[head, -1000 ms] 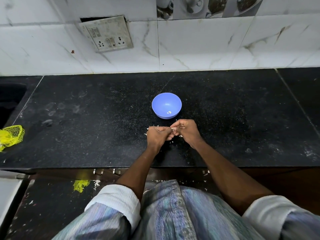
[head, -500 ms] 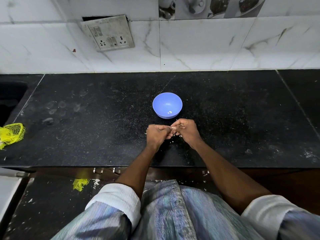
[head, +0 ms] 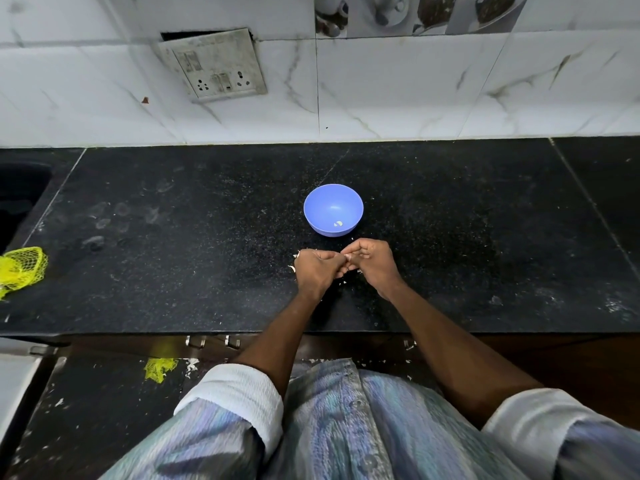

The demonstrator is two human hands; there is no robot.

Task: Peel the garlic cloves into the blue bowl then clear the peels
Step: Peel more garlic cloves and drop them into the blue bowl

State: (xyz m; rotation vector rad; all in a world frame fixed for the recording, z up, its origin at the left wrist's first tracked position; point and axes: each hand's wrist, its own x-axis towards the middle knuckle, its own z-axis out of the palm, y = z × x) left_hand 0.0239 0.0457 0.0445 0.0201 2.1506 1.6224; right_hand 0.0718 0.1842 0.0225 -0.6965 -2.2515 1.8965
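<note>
both hands meet just in front of the small round blue plastic bowl, low over the black speckled stone table. left hand has its fingers curled in, knuckles up; right hand is curled too, thumb and forefinger pinched toward the left hand's fingertips. a small pale garlic clove shows in the gap where the two hands meet — both seem to pinch it, though it is mostly hidden and too small to make out in detail.

blue bowl sits upright on the table just beyond the hands, apart from them. one pale peeled clove lies on its floor, near the front wall.

thin white garlic peel scraps lie on the table around the hands — a few just left of the left hand, a few specks under and between the wrists.

rest: crumpled yellow mesh net bag at the table's far left edge, well apart from the bowl. white marble-look wall tiles behind, with a grimy tilted switch-and-socket plate. a yellow mesh scrap and white flecks on the dark floor below the table edge. person wears a striped blue-grey shirt with white rolled cuffs.
</note>
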